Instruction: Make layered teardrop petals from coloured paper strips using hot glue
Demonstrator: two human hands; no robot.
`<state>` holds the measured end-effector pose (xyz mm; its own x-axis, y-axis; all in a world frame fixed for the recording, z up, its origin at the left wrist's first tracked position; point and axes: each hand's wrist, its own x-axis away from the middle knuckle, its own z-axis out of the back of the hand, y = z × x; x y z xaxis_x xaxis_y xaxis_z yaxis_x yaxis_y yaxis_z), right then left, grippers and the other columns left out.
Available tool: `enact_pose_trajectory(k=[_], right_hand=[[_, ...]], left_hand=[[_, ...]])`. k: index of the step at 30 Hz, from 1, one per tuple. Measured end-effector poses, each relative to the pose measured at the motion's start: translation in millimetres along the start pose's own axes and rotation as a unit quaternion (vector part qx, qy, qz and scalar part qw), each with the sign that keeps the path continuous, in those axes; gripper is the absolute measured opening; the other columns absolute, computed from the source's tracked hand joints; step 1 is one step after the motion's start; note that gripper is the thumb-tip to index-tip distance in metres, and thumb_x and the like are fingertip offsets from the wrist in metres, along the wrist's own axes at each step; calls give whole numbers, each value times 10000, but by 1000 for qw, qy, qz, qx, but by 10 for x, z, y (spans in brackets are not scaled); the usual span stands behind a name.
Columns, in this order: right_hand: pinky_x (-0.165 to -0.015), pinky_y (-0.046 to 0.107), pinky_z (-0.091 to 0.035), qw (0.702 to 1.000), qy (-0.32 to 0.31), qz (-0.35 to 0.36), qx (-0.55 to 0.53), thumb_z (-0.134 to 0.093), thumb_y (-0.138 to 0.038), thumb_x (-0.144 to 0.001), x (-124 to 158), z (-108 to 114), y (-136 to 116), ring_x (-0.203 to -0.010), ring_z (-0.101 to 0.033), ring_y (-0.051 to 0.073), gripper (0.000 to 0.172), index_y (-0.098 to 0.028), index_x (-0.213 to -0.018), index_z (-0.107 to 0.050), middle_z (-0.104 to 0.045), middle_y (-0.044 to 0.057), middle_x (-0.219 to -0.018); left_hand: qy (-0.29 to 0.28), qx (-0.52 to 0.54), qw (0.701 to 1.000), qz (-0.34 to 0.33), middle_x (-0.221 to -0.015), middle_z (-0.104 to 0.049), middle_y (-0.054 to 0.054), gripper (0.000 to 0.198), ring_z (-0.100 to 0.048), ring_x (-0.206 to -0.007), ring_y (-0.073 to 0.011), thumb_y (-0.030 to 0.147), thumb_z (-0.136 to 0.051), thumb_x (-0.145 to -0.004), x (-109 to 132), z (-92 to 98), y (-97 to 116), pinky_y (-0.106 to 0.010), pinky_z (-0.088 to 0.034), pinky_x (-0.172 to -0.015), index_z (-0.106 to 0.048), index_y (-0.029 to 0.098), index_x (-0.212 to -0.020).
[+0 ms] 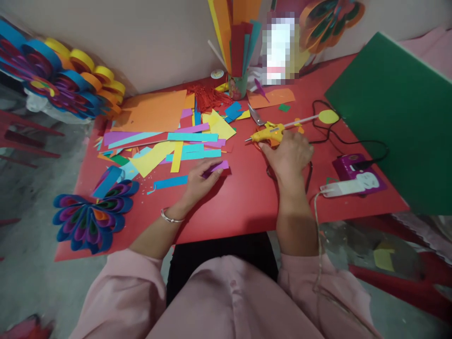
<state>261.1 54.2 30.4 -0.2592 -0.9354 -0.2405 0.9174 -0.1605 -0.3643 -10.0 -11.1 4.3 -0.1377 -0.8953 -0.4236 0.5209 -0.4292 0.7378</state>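
Observation:
My left hand [197, 181] is closed on a short purple paper strip [223, 165], whose end sticks out past the thumb and fingers. Right beside that wrist lies a blue paper strip [171, 182], flat on the red table. My right hand [293, 153] is wrapped around the yellow hot glue gun [269, 134], with the metal nozzle pointing left and the handle mostly hidden under the palm. Scissors [254, 115] lie just behind the gun. At the table's left front corner rests a flower of looped blue, purple and green paper strips [95, 214].
Loose coloured paper strips and an orange sheet [151, 110] cover the back left of the red table [229, 207]. A cup [238, 87] of strips stands at the back. On the right are a black cord, a purple power socket [341, 165] and a leaning green board [391, 122].

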Motion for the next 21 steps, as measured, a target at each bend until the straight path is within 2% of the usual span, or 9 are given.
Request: enact_pose_trajectory(k=[4,10,14,17,21], right_hand=[[-999,619,-501,998,-53,-20,15,-701,-595,-973,-47,26,9,-1262,-605,456,580,-103,-1277,-688,-679,304,-1278],[-912,548,-536,1000,-28,-14,2,-674,-548,-972,-36,108,19,-1144,-664,415,504,-143,-1268,-725,-694,258,-1246],[-848,463,-536,998,-22,63,-7,-684,-553,-963,23,216,-15,-1080,-685,365,493,-193,-1295,-732,-703,211,-1277],[-854,442,-522,990,-67,126,-5,-702,-514,-948,66,311,-57,-1090,-683,362,430,-222,-1261,-745,-744,159,-1191],[-843,429,-509,979,-122,161,-10,-722,-480,-932,103,389,-114,-1083,-681,359,351,-232,-1177,-761,-758,134,-1144]], left_hand=[[0,-6,1000,0,-1187,-833,-113,299,-788,-1131,-235,483,-708,-1068,-3,-8,-11,-459,-665,-1011,-812,243,-1214],[1,-13,1000,0,-1173,-838,-109,270,-795,-1107,-235,456,-707,-1072,-10,-24,1,-456,-669,-992,-812,242,-1199],[-2,-15,1000,4,-1176,-836,-100,253,-797,-1091,-226,443,-699,-1077,-7,-28,9,-441,-676,-964,-807,253,-1203],[-5,-23,1000,7,-1173,-835,-96,249,-797,-1092,-231,443,-696,-1078,-9,-24,15,-452,-673,-972,-808,258,-1203],[-6,-27,1000,14,-1190,-834,-101,268,-789,-1126,-247,466,-698,-1075,-15,-24,17,-486,-665,-1008,-811,262,-1207]])
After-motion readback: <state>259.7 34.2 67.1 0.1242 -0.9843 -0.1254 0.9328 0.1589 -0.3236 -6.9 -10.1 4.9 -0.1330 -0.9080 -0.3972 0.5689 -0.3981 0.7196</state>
